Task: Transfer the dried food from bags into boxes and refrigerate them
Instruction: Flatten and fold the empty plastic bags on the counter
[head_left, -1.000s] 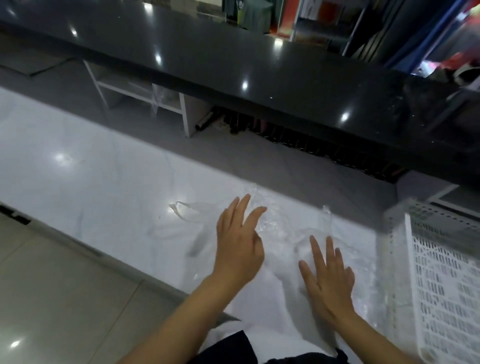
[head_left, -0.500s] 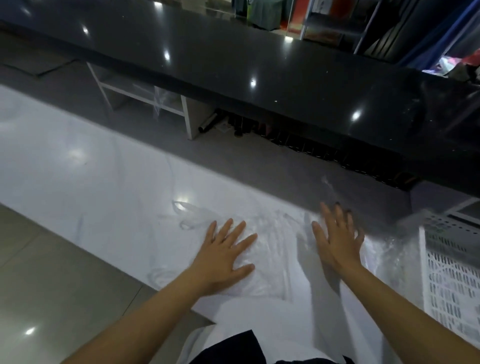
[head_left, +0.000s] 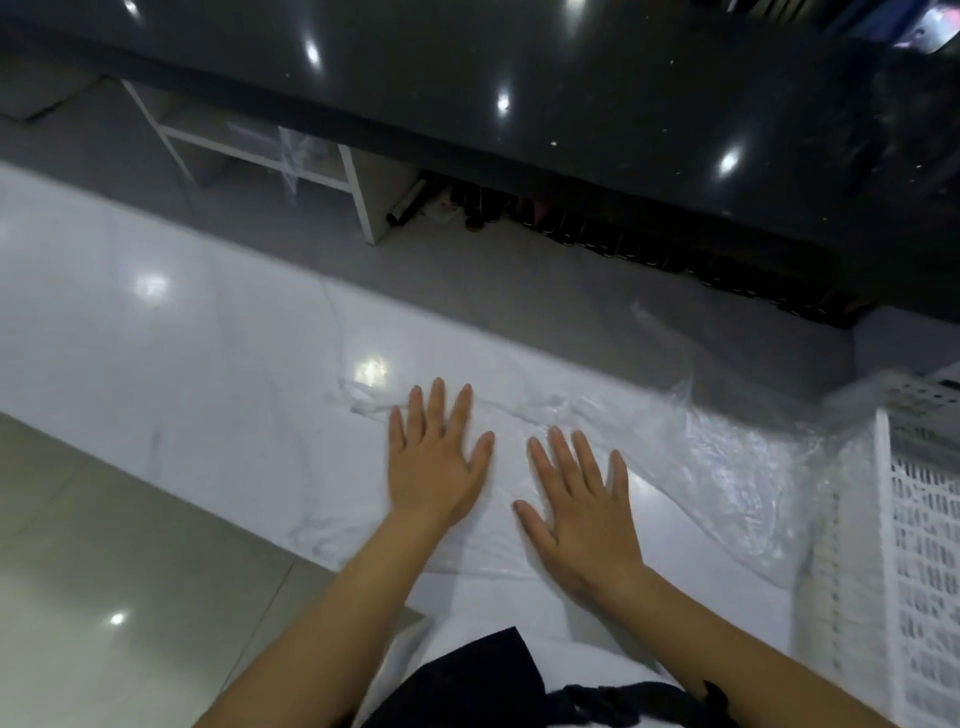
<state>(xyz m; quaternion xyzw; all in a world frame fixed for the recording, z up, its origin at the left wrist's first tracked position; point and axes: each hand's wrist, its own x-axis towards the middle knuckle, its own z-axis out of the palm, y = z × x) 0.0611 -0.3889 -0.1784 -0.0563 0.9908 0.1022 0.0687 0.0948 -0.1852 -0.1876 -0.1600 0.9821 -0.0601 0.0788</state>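
Your left hand (head_left: 436, 462) and right hand (head_left: 582, 512) lie flat, fingers spread wide, side by side on the clear bag (head_left: 727, 467) on the counter (head_left: 182, 364); basket (head_left: 919, 545) at right.

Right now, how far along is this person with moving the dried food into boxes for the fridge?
Done, seemingly: the clear plastic bag lies flat and looks empty on the white counter. In hand: the left hand and right hand press on it, fingers straight, as if smoothing it. Left: unclear; no food, boxes or fridge are in view, only a white perforated basket at the right.
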